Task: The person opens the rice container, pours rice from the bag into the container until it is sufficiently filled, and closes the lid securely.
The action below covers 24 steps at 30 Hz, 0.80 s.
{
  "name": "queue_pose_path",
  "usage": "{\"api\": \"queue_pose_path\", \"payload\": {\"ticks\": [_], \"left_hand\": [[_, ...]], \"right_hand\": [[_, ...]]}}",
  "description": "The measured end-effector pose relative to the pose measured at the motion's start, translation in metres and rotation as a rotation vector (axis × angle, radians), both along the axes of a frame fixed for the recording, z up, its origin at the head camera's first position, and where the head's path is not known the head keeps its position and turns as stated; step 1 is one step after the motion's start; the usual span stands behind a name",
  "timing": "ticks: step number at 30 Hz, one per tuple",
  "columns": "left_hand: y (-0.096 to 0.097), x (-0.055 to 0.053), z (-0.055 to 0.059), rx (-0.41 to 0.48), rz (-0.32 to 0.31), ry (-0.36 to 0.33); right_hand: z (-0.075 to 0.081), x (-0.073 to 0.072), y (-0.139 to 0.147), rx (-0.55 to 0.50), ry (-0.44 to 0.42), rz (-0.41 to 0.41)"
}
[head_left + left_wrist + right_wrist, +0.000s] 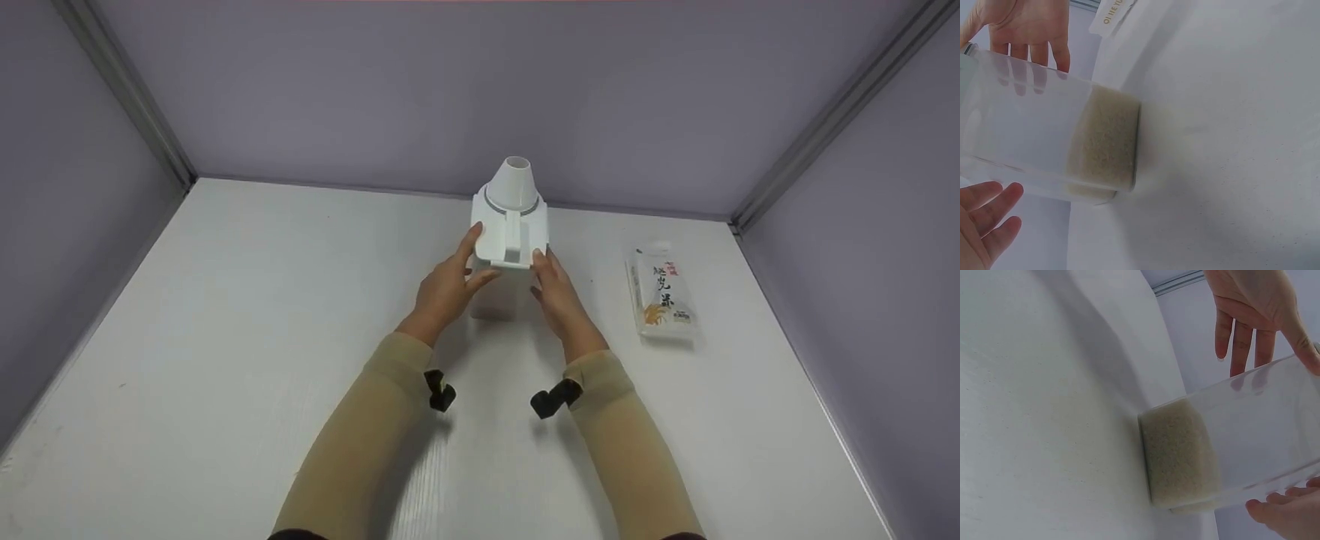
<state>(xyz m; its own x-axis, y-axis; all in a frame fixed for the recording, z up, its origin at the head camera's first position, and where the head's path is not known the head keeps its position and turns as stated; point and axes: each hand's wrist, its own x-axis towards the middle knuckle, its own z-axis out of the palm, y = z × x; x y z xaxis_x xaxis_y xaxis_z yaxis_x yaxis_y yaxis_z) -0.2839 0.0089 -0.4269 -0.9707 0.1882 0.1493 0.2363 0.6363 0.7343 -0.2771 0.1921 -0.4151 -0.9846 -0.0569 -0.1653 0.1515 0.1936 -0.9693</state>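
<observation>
A clear plastic rice container [1033, 129] stands between my two hands, pale rice [1176, 453] filling its lower part. Its white lid [491, 238] carries a cone-shaped cup [514, 186] with a round opening on top. My left hand [441, 291] holds the left side near the lid, index finger up along the lid's edge and thumb toward the front. On the opposite side my right hand [561, 300] grips the container, its thumb at the lid's front right corner. Through the clear wall, fingers of both hands show against the sides.
To the right on the white table [247, 315] lies a packed bag of rice [664, 291] with printed characters. Grey-lilac panels [360, 97] enclose the back and both sides, joined by metal corner posts [127, 90].
</observation>
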Motion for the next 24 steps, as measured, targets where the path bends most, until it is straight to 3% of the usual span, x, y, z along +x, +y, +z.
{"api": "queue_pose_path", "payload": {"ticks": [8,15,19,24], "left_hand": [[0.0,-0.001,-0.001,-0.012,0.019,-0.009],[-0.001,0.0,0.004,-0.095,0.018,-0.049],[-0.002,0.012,0.004,-0.146,0.016,-0.063],[-0.004,0.035,-0.002,-0.25,0.018,-0.054]], "right_hand": [[-0.001,-0.005,-0.001,0.003,-0.007,0.005],[0.0,-0.008,-0.002,-0.002,-0.037,-0.001],[-0.002,-0.001,0.006,0.14,-0.068,0.028],[-0.011,0.021,0.026,0.425,-0.057,0.115]]}}
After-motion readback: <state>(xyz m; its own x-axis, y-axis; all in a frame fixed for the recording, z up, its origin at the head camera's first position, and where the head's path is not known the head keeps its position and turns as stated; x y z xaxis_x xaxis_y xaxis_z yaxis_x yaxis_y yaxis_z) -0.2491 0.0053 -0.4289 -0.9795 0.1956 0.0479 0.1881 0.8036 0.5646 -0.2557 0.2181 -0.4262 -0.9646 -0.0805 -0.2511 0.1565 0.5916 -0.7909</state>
